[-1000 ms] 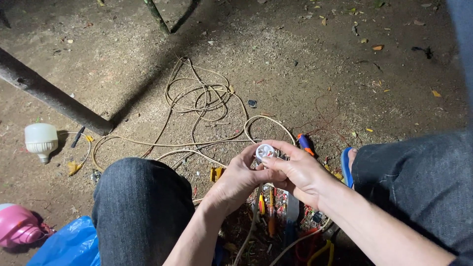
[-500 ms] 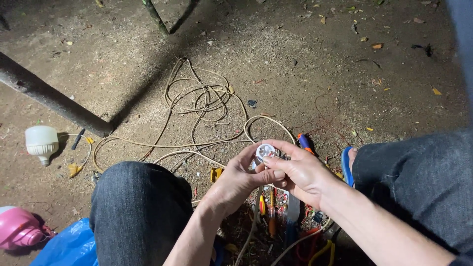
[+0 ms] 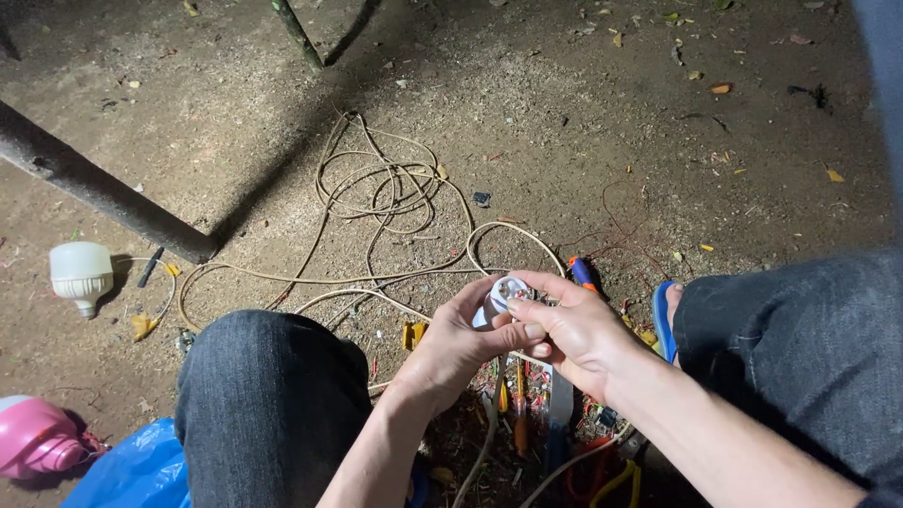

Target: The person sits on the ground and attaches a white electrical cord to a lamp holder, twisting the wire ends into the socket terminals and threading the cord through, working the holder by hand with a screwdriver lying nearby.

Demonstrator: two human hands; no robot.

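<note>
Both hands pinched round white lamp socket (image 3: 508,293), above tools (image 3: 527,414): left hand (image 3: 456,343) cupped it, right hand (image 3: 574,329) fingertips clamped top. Cord (image 3: 376,202) beyond. Wiring step; next needs steady grip.

On the bare dirt ground (image 3: 583,122) we see a white bulb (image 3: 81,274) lying at left, a dark pole (image 3: 103,191) slanting beside it, a pink object (image 3: 38,437) and blue plastic bag (image 3: 132,468) at lower left, and scattered dry leaves (image 3: 722,88).
</note>
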